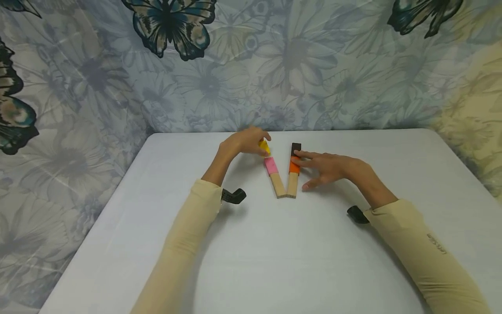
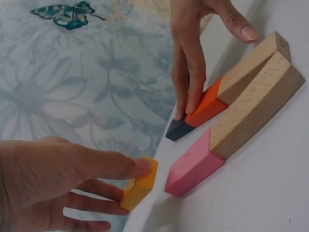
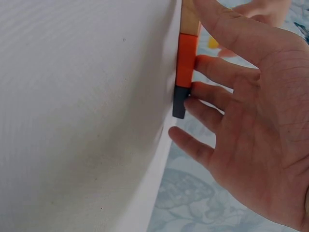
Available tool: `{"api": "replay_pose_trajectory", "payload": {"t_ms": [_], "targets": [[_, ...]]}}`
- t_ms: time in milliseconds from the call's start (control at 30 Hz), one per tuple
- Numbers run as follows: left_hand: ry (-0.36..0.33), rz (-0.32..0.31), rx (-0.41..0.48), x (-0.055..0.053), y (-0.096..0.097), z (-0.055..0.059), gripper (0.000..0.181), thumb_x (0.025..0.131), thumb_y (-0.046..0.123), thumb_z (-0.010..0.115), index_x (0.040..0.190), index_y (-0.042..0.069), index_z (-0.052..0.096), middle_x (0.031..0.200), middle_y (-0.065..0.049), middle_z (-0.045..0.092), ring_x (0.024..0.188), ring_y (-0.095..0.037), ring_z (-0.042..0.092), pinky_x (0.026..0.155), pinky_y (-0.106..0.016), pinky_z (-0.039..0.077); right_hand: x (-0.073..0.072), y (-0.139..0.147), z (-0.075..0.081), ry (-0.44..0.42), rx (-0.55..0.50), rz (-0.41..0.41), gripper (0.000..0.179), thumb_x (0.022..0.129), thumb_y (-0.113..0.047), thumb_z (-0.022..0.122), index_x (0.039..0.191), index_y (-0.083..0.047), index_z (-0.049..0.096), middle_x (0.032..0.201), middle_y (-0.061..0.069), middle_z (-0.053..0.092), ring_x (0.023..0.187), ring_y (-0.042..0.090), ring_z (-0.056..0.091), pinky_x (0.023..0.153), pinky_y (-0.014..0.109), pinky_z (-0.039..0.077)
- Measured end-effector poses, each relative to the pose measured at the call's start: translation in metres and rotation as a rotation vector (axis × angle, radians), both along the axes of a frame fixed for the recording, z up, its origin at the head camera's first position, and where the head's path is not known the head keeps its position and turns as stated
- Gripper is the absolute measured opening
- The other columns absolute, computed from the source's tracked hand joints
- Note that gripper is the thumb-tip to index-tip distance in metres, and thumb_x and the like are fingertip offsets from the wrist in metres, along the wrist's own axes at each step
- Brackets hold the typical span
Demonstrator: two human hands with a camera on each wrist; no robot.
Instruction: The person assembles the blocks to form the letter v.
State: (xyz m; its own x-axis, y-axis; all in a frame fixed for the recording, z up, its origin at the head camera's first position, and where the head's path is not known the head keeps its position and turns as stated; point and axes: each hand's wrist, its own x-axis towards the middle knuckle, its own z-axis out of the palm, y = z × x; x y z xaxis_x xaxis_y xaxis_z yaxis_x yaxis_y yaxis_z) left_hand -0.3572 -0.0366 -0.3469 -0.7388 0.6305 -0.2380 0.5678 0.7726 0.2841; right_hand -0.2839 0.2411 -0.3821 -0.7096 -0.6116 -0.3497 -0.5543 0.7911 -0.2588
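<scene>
Two lines of blocks form a V on the table. A plain wooden block [image 1: 278, 185] with a pink block [image 1: 270, 166] at its far end makes the left arm. On the right, another wooden block [image 1: 292, 185] leads to an orange block [image 1: 293, 168] and a black block [image 1: 296, 147]. My left hand [image 1: 245, 140] pinches a yellow block [image 2: 140, 188] between thumb and fingers, just beyond the pink block; the left wrist view shows a gap between them. My right hand [image 1: 328, 166] has its fingers spread, with fingertips touching the orange and black blocks.
A white-covered table [image 1: 298, 261] lies under the blocks, its far edge a little beyond them. Behind it hangs a cloth [image 1: 235, 87] printed with flowers and butterflies. Dark devices [image 1: 234, 196] stick out at both wrists.
</scene>
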Motion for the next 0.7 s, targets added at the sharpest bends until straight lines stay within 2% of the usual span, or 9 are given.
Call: {"api": "replay_pose_trajectory", "payload": {"t_ms": [200,367,500,700], "targets": [[-0.012,0.046,0.008,-0.011,0.008,-0.020,0.058,0.097,0.035,0.076,0.147,0.010,0.060,0.138,-0.012,0.065,0.123,-0.025,0.056,0.111,-0.040,0.049,0.002,0.002,0.001,-0.008,0.001,-0.021,0.096,0.090,-0.062,0.073,0.165,-0.018,0.031,0.177,0.014,0.013,0.159,0.050,0.023,0.121,0.075,0.028],[-0.031,0.064,0.036,-0.015,0.002,-0.035,0.059,0.097,0.036,0.075,0.148,0.010,0.059,0.143,-0.011,0.064,0.125,-0.024,0.055,0.112,-0.040,0.048,0.003,-0.002,-0.001,-0.016,0.005,-0.018,0.096,0.090,-0.062,0.073,0.165,-0.018,0.031,0.178,0.014,0.013,0.159,0.050,0.023,0.122,0.075,0.027],[-0.035,0.062,0.070,-0.018,0.000,-0.037,0.057,0.099,0.035,0.073,0.149,0.011,0.058,0.145,-0.011,0.064,0.127,-0.024,0.057,0.112,-0.040,0.048,0.003,-0.002,0.000,-0.002,0.009,-0.014,0.095,0.091,-0.060,0.073,0.165,-0.016,0.032,0.177,0.016,0.013,0.159,0.050,0.023,0.122,0.074,0.029],[-0.050,0.039,0.089,-0.021,-0.003,-0.036,0.050,0.101,0.024,0.071,0.148,0.011,0.060,0.147,-0.012,0.063,0.134,-0.027,0.058,0.117,-0.040,0.048,0.001,-0.002,0.000,-0.007,-0.001,-0.020,0.095,0.091,-0.059,0.073,0.165,-0.015,0.032,0.177,0.017,0.013,0.159,0.050,0.022,0.122,0.074,0.028]]}}
